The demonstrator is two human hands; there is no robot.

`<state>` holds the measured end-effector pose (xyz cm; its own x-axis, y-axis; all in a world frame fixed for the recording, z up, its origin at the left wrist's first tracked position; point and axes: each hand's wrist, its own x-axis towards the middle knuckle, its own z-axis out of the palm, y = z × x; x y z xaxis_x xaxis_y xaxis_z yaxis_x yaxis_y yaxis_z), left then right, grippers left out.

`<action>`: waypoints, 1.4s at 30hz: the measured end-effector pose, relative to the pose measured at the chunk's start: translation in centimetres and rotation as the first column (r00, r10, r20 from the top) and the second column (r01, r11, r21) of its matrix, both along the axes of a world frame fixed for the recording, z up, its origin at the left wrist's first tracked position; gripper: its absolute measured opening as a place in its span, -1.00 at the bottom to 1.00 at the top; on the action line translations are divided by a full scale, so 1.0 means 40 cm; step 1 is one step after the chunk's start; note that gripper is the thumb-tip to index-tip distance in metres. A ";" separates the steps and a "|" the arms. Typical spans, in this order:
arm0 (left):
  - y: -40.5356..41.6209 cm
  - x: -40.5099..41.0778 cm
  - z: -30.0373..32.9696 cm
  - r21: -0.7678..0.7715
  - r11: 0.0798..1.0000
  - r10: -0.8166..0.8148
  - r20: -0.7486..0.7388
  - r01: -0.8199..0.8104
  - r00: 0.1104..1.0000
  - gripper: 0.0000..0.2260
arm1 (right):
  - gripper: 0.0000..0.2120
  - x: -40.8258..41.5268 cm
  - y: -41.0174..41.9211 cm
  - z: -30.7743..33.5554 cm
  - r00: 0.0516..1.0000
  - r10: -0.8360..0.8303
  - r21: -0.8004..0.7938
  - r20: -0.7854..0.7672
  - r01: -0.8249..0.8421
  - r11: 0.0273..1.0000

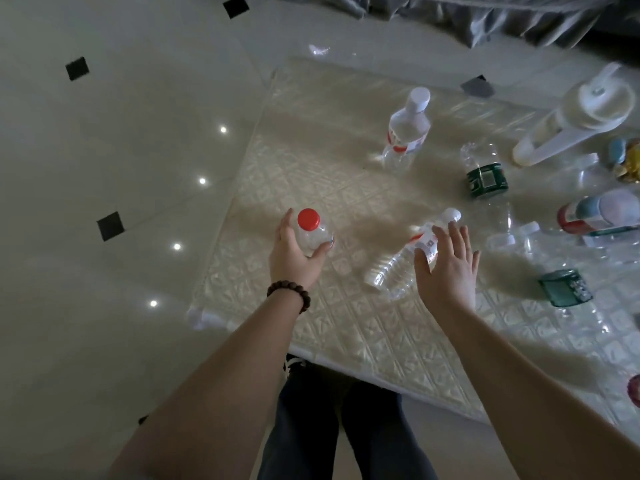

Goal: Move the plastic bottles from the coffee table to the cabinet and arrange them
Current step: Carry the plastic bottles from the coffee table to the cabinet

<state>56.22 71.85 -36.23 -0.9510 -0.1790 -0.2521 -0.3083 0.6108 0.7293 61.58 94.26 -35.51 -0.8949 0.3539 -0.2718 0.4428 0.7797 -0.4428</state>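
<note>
My left hand (pixel 294 252) is wrapped around a clear bottle with a red cap (pixel 311 232) standing near the left edge of the coffee table (pixel 329 181). My right hand (pixel 446 261) hovers with fingers spread over a clear bottle with a white cap (pixel 403 258) lying on its side, its fingertips touching the label. Farther back stands an upright white-capped bottle with a red label (pixel 407 131). A bottle with a dark green label (pixel 485 178) and another with a teal label (pixel 566 287) are on the right. The cabinet is not in view.
A white jug with a handle (pixel 571 123) and several more clear bottles and colourful containers crowd the table's right side. The table has a cream embossed cover. Pale glossy floor tiles with black diamonds (pixel 110 226) lie left. My legs stand at the table's near edge.
</note>
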 end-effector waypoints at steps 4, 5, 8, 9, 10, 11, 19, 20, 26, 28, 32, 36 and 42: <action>0.027 -0.020 -0.007 0.051 0.999 -0.001 -0.044 0.003 0.999 -0.40 | -0.47 -0.002 0.008 -0.028 0.997 -0.077 -0.028 -0.008 0.077 0.997; 0.034 -0.025 -0.003 0.061 0.998 -0.013 -0.067 0.017 0.998 -0.43 | -0.46 -0.004 0.014 -0.034 0.995 -0.103 -0.034 -0.003 0.103 0.994; 0.054 -0.042 0.011 0.033 0.996 -0.080 -0.145 0.085 0.986 -0.46 | -0.33 -0.019 0.025 -0.053 0.971 -0.233 -0.048 0.053 0.235 0.971; 0.063 -0.046 0.017 0.020 0.994 -0.101 -0.163 0.106 0.981 -0.48 | -0.27 -0.027 0.025 -0.059 0.957 -0.280 -0.053 0.077 0.285 0.957; 0.071 -0.050 0.024 0.004 0.993 -0.118 -0.179 0.121 0.977 -0.49 | -0.20 -0.039 0.024 -0.066 0.943 -0.318 -0.061 0.101 0.325 0.944; 0.078 -0.052 0.031 -0.013 0.991 -0.134 -0.191 0.134 0.972 -0.49 | -0.14 -0.052 0.022 -0.075 0.929 -0.345 -0.071 0.132 0.356 0.932; 0.090 -0.042 0.035 -0.029 0.978 -0.210 -0.216 0.209 0.954 -0.51 | 0.14 -0.165 0.028 -0.172 0.757 -0.543 -0.100 0.363 0.611 0.785; 0.089 -0.040 0.033 -0.023 0.978 -0.210 -0.199 0.209 0.957 -0.51 | 0.10 -0.172 0.030 -0.181 0.746 -0.553 -0.101 0.371 0.625 0.774; 0.078 -0.040 0.019 -0.040 0.964 -0.264 -0.150 0.261 0.953 -0.47 | -0.30 -0.172 0.049 -0.190 0.757 -0.518 -0.131 0.397 0.606 0.785; 0.074 -0.044 0.024 -0.054 0.960 -0.280 -0.153 0.275 0.948 -0.46 | -0.35 -0.164 0.049 -0.173 0.792 -0.490 -0.144 0.364 0.567 0.811; 0.068 -0.050 0.079 -0.063 0.958 -0.285 -0.160 0.279 0.945 -0.45 | -0.32 -0.145 0.041 -0.086 0.882 -0.439 -0.177 0.170 0.466 0.867; 0.075 -0.054 0.206 -0.049 0.955 -0.297 -0.160 0.293 0.942 -0.45 | -0.29 -0.136 0.049 0.091 0.898 -0.440 -0.200 -0.009 0.429 0.881; 0.086 -0.055 0.438 -0.033 0.947 -0.319 -0.202 0.319 0.926 -0.45 | -0.27 -0.074 0.068 0.418 0.871 -0.446 -0.210 -0.207 0.405 0.890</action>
